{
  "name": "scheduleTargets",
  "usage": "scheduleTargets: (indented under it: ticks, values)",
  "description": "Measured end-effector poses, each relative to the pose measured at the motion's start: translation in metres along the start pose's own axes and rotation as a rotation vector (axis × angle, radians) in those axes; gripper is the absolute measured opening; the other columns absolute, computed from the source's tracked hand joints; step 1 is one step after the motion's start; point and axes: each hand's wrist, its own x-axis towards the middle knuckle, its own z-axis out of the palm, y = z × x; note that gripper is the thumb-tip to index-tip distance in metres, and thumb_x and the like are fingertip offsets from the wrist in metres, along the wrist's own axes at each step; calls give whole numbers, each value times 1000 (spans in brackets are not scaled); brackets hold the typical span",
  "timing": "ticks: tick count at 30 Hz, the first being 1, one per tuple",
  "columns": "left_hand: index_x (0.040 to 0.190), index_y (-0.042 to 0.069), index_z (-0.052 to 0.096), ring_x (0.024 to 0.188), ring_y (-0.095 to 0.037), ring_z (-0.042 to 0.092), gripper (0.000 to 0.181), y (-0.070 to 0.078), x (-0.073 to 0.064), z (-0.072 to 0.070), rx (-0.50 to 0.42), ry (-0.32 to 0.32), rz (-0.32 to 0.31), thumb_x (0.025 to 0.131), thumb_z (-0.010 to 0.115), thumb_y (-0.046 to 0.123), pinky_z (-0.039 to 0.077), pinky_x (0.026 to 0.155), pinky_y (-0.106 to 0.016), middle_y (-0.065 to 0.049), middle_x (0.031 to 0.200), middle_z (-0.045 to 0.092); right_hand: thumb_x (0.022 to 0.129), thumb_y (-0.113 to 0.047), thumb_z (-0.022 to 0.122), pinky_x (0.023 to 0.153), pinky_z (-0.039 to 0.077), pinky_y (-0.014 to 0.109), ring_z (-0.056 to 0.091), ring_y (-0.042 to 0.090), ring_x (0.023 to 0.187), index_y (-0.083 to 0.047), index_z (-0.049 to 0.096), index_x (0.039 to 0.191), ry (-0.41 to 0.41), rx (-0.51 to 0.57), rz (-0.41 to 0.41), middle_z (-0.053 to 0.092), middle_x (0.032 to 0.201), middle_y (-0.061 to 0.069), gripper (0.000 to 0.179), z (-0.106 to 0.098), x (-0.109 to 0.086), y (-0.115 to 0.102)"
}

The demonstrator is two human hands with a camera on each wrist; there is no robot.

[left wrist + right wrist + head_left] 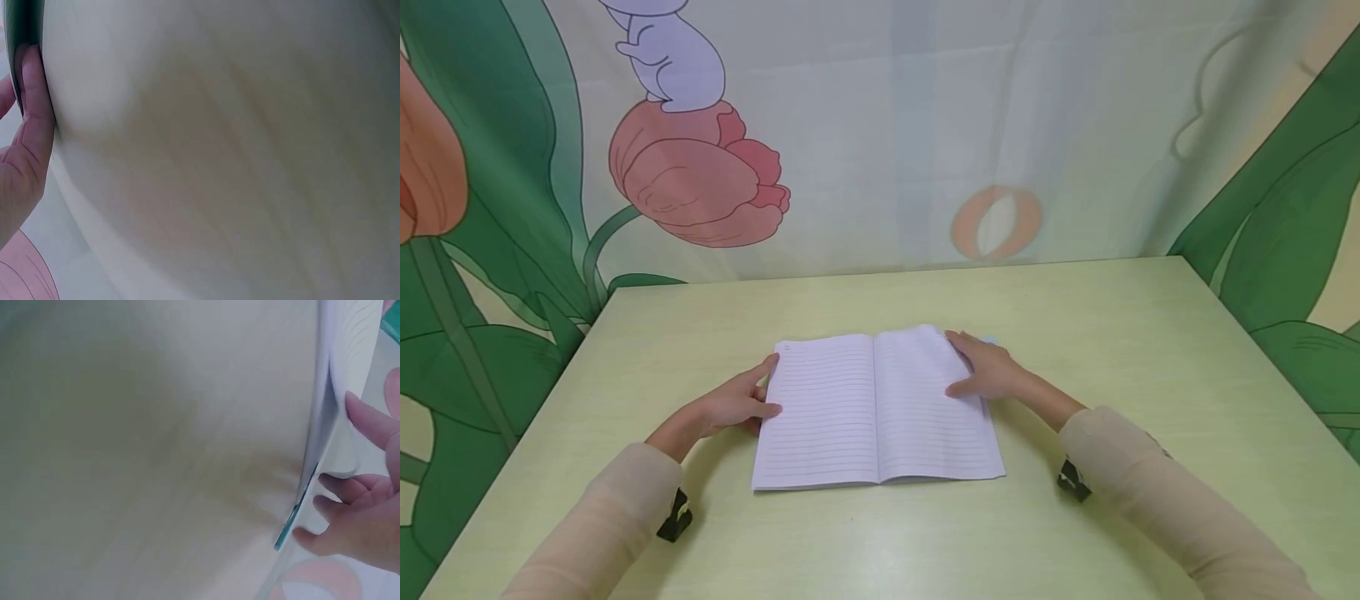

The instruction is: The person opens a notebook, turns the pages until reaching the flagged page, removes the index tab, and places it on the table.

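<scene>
An open notebook (820,417) with white ruled pages lies on the table, its fold running away from me. At its left edge my left hand (733,404) grips it, thumb on the page. In the left wrist view the fingers lie against the green cover (26,22). My right hand (992,371) is at the upper right corner, thumb over the right page (925,417). The right wrist view shows a bowed leaf (340,450) between thumb and fingers, standing apart from the leaves below. The teal cover edge (286,531) shows beneath.
The pale green-yellow table (880,542) extends around the notebook on every side. Behind it hangs a white curtain (865,167) printed with a rabbit and a flower. Large green leaf prints (1292,225) border the table's sides. Dark straps (1072,482) show at both wrists.
</scene>
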Motion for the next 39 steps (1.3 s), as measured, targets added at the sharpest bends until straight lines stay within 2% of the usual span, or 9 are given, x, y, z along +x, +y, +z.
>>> scheduleTargets:
  ticks: [3,8,15,19,24,29,33,36,39]
  values:
    - [147,15,-6,70,-22,60,87,0,0,0,6,3,-3,88,57,5,49,62,-33,-15,84,59,79,-22,69,101,26,47,32,35,127,3,25,141,40,166,-22,33,140,22,80,1,2,-3]
    - [147,15,-6,71,-22,60,87,0,0,-1,3,3,-3,88,57,4,49,63,-33,-16,85,59,83,-22,64,101,28,44,36,32,125,0,30,140,66,470,21,35,140,19,70,3,8,-22]
    - [146,14,-7,71,-22,60,86,0,0,-2,1,-2,9,89,56,4,49,63,-33,-15,85,60,82,-17,66,100,30,43,32,27,127,-8,28,143,71,712,107,29,145,13,72,18,20,-58]
    - [146,14,-7,71,-22,60,86,0,0,-1,-2,-6,9,89,57,5,49,62,-33,-15,84,60,79,-13,70,103,26,42,25,24,132,-12,31,142,118,741,149,27,146,7,75,26,28,-79]
    - [146,14,-6,71,-22,60,86,0,0,-1,-7,-3,3,88,57,5,48,62,-32,-15,84,59,77,-11,72,95,36,42,36,30,125,-16,31,143,143,786,189,29,145,8,78,37,38,-99]
    - [147,14,-6,70,-21,60,82,-1,0,0,-24,5,-8,91,52,3,48,62,-33,-14,84,60,77,-16,72,95,37,40,41,33,121,-14,24,145,74,763,146,25,147,11,83,49,43,-110]
    - [147,15,-5,69,-21,57,65,-2,0,-1,-49,2,-15,98,38,15,48,62,-34,-14,85,58,77,-18,73,96,37,36,43,29,121,-11,22,145,7,754,76,13,150,9,86,57,44,-116]
    - [144,5,19,68,-21,56,55,-1,0,-1,-73,8,-31,100,24,38,48,61,-33,-13,85,59,78,-21,73,92,40,33,47,23,118,-12,22,145,-48,733,47,8,152,5,85,61,43,-120]
    - [134,-2,33,67,-21,57,65,0,0,0,-87,20,-43,97,17,49,48,59,-33,-12,84,62,80,-24,70,90,42,33,50,21,115,-12,23,145,-103,665,29,30,145,10,81,64,41,-122]
